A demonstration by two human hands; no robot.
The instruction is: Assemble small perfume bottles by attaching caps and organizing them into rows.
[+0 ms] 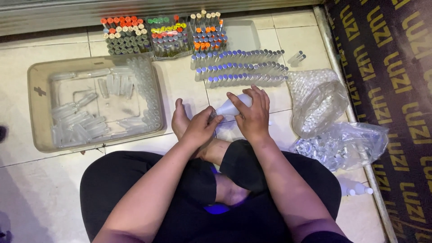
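**Squeeze bottle and small vial held over a tiled floor**

A pale tiled floor [36, 189] fills the frame, with a dark patterned mat [396, 90] down the right edge; the person sits cross-legged on it.

Just above centre, the right hand [253, 118] is curled closed around a white plastic squeeze bottle [231, 107], tilted so its nozzle points left. The left hand [200, 128] pinches a small clear vial [212, 116] right at that nozzle, fingers closed on it; the two seem held together so the tip meets the vial's mouth. I cannot tell whether liquid is passing.

Directly above the hands lie rows of capped clear vials with blue-grey tops [240, 67], laid flat side by side, near to reach. Further up, at top centre, racks of tubes with orange, green, yellow and red caps [164, 33] stand upright. At the left sits a beige plastic tray [38, 117] holding loose empty clear tubes. At the right, two clear plastic bags of small caps and vials [328, 121] lie open beside the knee.
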